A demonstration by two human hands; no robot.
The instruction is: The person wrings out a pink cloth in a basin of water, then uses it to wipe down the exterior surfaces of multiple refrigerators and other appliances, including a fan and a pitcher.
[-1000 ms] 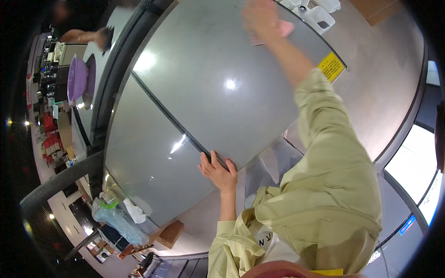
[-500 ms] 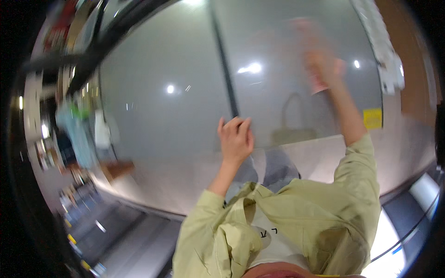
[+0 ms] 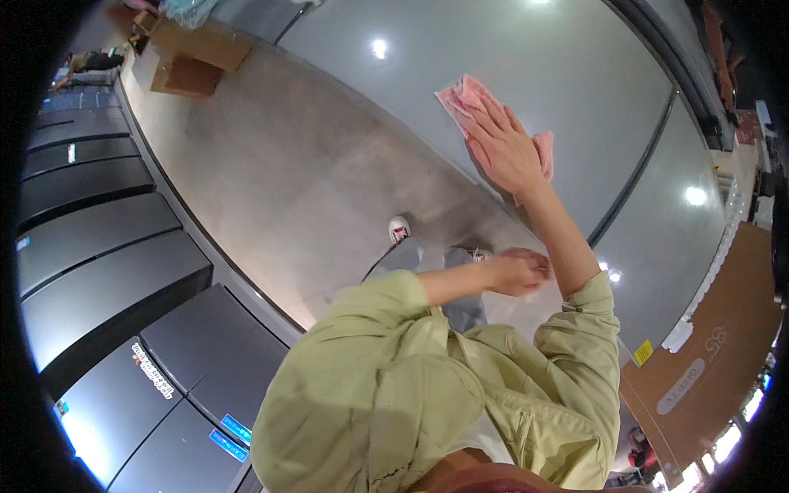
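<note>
My right hand lies flat over a pink cloth, pressing it against a large glossy grey panel. Cloth edges stick out beyond the fingertips and beside the wrist. A dark seam separates this panel from another grey one. Close to my right forearm, my left hand hangs in front of my body, off the panel. Its fingers are loosely curled, slightly blurred, and nothing shows in them.
Cardboard boxes stand on the floor at the far left. Dark panelled units line the left side. A large brown carton with white foam beside it is at right. My shoes are on the grey floor.
My view has swung left, bringing the floor and dark units into sight. My left hand has left the panel's seam area. My right hand with the cloth is now near the panel's edge.
</note>
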